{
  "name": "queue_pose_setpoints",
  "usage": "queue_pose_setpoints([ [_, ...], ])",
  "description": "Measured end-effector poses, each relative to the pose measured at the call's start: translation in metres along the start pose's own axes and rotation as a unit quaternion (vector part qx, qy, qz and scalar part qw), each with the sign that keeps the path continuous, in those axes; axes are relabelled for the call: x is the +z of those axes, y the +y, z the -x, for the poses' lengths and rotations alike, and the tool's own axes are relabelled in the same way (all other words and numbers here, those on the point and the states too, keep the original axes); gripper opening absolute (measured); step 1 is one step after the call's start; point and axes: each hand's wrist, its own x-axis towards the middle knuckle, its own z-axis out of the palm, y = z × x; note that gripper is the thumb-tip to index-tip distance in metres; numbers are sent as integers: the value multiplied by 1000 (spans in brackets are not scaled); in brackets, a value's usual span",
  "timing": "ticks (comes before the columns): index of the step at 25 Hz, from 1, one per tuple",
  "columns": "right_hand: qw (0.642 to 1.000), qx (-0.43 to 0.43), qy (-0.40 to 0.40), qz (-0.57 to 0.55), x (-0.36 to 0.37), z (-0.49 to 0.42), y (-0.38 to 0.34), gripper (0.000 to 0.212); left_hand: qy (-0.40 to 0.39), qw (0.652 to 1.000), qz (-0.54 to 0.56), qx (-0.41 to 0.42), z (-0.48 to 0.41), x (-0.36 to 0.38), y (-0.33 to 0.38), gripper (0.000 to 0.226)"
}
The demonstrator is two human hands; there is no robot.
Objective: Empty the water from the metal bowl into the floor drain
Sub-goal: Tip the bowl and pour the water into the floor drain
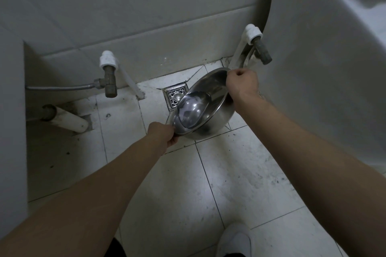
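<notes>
Tiled floor, metal bowl tilted above floor drain, left hand grip on near rim, right hand grip on far rim

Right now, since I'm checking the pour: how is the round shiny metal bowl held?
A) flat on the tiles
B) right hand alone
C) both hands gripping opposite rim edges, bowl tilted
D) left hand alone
C: the left hand and right hand grip opposite rim edges of the tilted metal bowl beside the square floor drain.
</notes>
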Motion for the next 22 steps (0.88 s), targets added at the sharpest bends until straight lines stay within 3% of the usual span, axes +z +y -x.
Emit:
queue_pose_setpoints([
  [22,1000,5,12,4,4,0,-4,24,2,1000,-1,-4,-4,-1,-1,13],
])
